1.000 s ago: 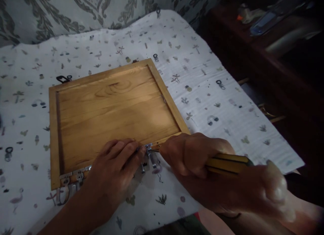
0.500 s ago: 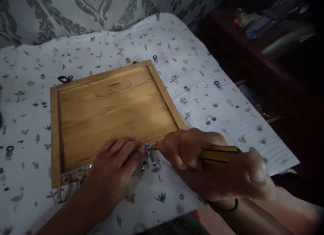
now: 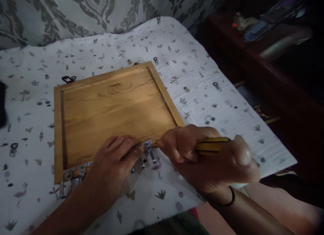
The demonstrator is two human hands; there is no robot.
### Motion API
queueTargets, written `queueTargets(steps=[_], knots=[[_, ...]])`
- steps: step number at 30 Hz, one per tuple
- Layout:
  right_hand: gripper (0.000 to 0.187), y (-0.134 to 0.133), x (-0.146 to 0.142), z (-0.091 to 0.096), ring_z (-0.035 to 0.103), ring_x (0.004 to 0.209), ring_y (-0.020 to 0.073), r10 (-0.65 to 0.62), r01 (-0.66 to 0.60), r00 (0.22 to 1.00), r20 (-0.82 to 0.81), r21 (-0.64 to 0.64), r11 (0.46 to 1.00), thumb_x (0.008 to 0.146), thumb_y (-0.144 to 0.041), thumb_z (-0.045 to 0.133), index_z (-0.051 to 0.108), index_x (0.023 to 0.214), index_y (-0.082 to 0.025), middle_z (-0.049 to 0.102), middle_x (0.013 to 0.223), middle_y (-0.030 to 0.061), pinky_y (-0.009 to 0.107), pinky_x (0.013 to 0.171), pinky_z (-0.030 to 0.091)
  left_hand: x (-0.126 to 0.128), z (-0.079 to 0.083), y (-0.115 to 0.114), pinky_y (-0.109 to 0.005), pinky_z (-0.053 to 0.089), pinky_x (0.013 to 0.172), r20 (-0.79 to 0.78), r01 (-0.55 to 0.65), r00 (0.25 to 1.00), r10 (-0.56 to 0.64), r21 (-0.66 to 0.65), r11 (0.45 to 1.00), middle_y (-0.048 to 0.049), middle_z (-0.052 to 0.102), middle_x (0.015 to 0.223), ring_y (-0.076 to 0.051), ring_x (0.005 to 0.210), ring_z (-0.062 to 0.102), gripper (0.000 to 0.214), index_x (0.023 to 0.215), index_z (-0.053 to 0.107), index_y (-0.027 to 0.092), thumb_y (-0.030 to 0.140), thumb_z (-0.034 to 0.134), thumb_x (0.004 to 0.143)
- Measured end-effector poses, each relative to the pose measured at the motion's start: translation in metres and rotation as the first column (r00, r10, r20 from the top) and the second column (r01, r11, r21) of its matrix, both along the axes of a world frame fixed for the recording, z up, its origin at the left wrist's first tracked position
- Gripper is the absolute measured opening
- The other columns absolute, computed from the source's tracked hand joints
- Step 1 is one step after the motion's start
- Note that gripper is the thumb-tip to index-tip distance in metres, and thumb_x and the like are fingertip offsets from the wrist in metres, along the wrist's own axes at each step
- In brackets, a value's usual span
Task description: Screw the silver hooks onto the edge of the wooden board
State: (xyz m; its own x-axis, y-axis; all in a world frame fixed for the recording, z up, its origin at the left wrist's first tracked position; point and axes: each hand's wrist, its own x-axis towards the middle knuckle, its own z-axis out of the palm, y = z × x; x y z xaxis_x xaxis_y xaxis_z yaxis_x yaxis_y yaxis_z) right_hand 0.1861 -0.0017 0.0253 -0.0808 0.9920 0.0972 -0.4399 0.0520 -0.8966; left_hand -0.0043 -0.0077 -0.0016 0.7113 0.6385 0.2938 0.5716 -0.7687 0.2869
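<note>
The right hand (image 3: 202, 157) is wrapping its fingers tight around a yellow-handled screwdriver (image 3: 212, 144), its tip meeting a metal hinge (image 3: 149, 148); the left hand (image 3: 113, 164) is pressing flat, fingers together, beside that hinge on the near rim of the wooden tray (image 3: 113, 107); the patterned cloth (image 3: 202, 90) is lying beneath.

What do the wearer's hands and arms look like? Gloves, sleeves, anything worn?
Left hand and right hand are ungloved, with no rings visible. Left forearm and right forearm show no sleeves. The only item worn is a thin black band around the right wrist.
</note>
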Motion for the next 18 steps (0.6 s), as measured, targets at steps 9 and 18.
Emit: queueTargets(steps=[9, 18], knots=[[0.069, 0.0007, -0.0055, -0.0069, 0.022, 0.041, 0.0071, 0.017, -0.012, 0.991, -0.131, 0.034, 0.999, 0.088, -0.061, 0.069, 0.027, 0.051, -0.020, 0.019, 0.044, -0.0068, 0.028, 0.045, 0.018, -0.0100, 0.0014, 0.0003, -0.034, 0.062, 0.089, 0.094, -0.066, 0.992, 0.078, -0.126, 0.990, -0.0086, 0.078, 0.111, -0.019, 0.103, 0.074, 0.036, 0.117, 0.066, 0.015, 0.000, 0.041, 0.096], [0.067, 0.0020, -0.0032, -0.0058, 0.024, 0.041, 0.0074, 0.051, -0.043, 0.991, -0.121, 0.067, 0.997, 0.086, -0.054, 0.072, 0.028, 0.050, -0.020, 0.023, 0.043, -0.0060, 0.029, 0.046, 0.021, -0.0041, -0.0038, -0.0022, -0.044, 0.059, 0.087, 0.061, -0.032, 0.997, 0.040, -0.137, 0.990, -0.0112, 0.077, 0.112, -0.026, 0.102, 0.070, 0.034, 0.118, 0.071, 0.012, 0.005, 0.044, 0.097]])
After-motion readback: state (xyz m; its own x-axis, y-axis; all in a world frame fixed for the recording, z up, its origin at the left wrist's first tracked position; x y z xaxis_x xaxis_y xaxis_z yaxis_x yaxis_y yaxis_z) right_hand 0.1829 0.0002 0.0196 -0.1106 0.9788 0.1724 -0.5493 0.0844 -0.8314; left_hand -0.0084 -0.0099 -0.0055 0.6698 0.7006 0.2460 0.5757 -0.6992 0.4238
